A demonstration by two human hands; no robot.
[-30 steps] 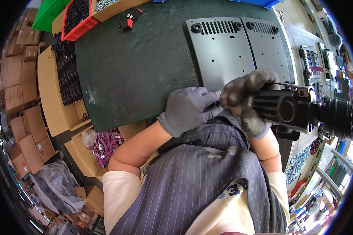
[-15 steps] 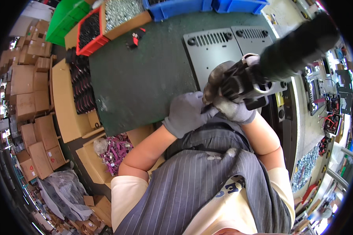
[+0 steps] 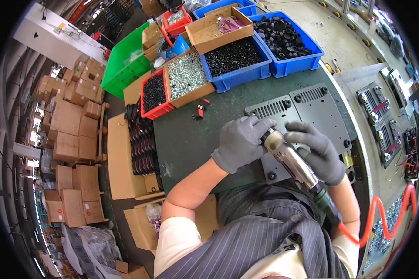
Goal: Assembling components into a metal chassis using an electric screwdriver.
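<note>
A silver air screwdriver (image 3: 295,162) with a dark green rear end slants across the front of my body. My grey-gloved left hand (image 3: 241,143) is closed round its black nose. Beside the barrel is my right hand (image 3: 320,153), also grey-gloved; its fingers are apart, slightly bent and a little blurred. Below the hands lies a grey slotted metal panel (image 3: 270,167), partly covered by them, with black round feet at its corners. A second such panel (image 3: 317,109) lies against it on the right. An orange coiled hose (image 3: 375,211) shows beside my right forearm.
On the dark green bench (image 3: 186,144) lies a small red-and-black part (image 3: 201,108). At its back stand a red bin (image 3: 159,114), a carton of silver screws (image 3: 187,74) and blue bins (image 3: 242,76) of black parts. A carton of black parts (image 3: 121,158) stands left.
The view has tilted up toward the bins. The blurred dark tool near my right hand is gone from the upper right; the silver screwdriver now shows slanting toward me, with my left hand at its nose.
</note>
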